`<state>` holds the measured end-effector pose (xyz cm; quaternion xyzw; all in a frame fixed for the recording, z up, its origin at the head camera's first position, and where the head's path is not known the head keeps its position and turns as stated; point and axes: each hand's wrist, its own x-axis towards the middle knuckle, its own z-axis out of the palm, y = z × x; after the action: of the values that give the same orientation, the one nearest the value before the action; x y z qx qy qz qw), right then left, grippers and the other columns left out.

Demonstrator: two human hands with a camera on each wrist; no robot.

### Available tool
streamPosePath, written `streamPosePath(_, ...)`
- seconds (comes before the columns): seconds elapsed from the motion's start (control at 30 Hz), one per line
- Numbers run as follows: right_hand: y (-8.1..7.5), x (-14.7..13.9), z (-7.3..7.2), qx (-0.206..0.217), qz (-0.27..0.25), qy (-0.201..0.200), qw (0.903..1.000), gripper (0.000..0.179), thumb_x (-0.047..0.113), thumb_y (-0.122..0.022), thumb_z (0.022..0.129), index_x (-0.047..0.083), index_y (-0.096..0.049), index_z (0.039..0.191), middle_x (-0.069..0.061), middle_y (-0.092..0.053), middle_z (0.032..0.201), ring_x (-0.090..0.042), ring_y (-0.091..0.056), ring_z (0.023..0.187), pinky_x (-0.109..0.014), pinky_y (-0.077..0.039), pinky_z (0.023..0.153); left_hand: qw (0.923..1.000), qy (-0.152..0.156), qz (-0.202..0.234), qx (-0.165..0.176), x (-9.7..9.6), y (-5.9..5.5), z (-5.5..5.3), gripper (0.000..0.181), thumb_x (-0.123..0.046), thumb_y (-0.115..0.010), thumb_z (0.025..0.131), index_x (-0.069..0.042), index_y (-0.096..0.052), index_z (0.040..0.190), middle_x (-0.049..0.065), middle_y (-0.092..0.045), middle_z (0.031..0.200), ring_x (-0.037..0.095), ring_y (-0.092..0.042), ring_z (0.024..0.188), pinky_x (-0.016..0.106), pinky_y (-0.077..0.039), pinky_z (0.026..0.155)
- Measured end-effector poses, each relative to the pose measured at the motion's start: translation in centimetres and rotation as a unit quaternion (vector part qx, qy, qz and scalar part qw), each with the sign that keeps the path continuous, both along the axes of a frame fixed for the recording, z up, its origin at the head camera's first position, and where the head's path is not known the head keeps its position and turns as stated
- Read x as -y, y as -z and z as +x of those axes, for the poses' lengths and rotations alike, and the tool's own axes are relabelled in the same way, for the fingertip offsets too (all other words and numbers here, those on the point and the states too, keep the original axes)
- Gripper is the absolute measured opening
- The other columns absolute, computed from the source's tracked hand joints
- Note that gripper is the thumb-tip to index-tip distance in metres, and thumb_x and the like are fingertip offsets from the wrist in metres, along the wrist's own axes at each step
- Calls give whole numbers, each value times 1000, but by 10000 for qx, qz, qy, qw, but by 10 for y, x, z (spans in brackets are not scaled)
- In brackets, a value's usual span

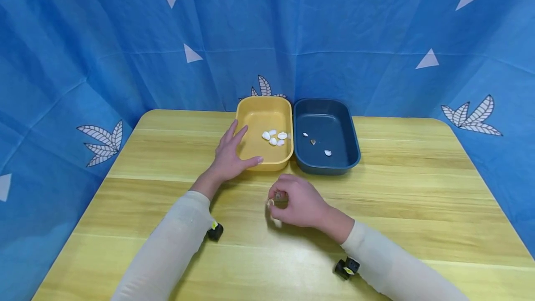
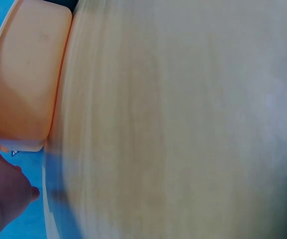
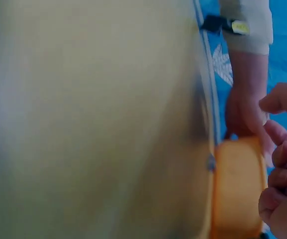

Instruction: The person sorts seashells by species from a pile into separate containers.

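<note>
My left hand (image 1: pixel 230 154) is spread at the near left corner of the yellow bin (image 1: pixel 261 166), fingers along its left rim and thumb over the front rim. Several white shell-like pieces (image 1: pixel 273 141) lie inside that bin. Just in front of the bins, my right hand (image 1: pixel 303 202) pinches a small pale shell-like piece (image 1: pixel 270 202) between thumb and forefinger. Its exact kind is hard to make out. The right wrist view shows the curled fingers (image 3: pixel 282 177) of that hand. Beside the yellow bin stands a dark blue bin (image 1: pixel 328 169) holding a white shell-like piece (image 1: pixel 328 153) and smaller ones.
Both bins stand side by side at the back of the wooden table (image 1: pixel 418 189). A blue curtain (image 1: pixel 355 22) with white triangles and leaf prints hangs behind and around the table. A small black camera (image 1: pixel 215 232) is worn on the left wrist, another (image 1: pixel 347 268) on the right.
</note>
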<state>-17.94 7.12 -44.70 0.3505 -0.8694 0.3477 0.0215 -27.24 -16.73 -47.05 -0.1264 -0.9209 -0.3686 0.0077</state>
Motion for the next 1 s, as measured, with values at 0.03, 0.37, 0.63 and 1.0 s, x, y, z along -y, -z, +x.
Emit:
streamPosePath(0.03, -3, -2, -2, -25, -61, 28, 10000, 11, 22, -78, 76, 22, -69, 83, 2, -56, 74, -14, -52, 72, -27, -43, 63, 10000, 1, 9, -5, 0, 0, 0, 104, -61, -77, 78, -23, -25, 160, -6, 2, 167, 30, -2, 150, 63, -9, 113)
streamPosePath(0.37, -33, -33, -28, -375, -763, 666, 9942, 12, 19, -81, 77, 19, -71, 84, 7, -48, 73, -12, -48, 70, -29, -42, 65, 9999, -5, 59, 110, 1, -3, 1, 103, -61, -76, 78, -24, -25, 160, -8, 4, 166, 29, 0, 150, 64, -8, 113)
streamPosePath(0.63, -50, -68, -61, -653, -977, 1329, 9841, 9, 17, -80, 79, 14, -73, 83, 2, -49, 72, -17, -47, 69, -33, -35, 58, 9999, 30, 35, 119, 2, -3, 0, 104, -60, -77, 78, -23, -26, 160, -6, 3, 167, 32, -1, 150, 65, -8, 113)
streamPosePath(1.0, -48, -95, -110, -34, -803, 2329, 9692, 14, 20, -76, 86, 7, -73, 90, -13, -52, 82, -24, -44, 77, -39, -34, 63, 9999, 57, -49, 154, 2, -4, 0, 104, -63, -76, 78, -26, -25, 161, -8, 3, 167, 35, -2, 150, 66, -8, 112)
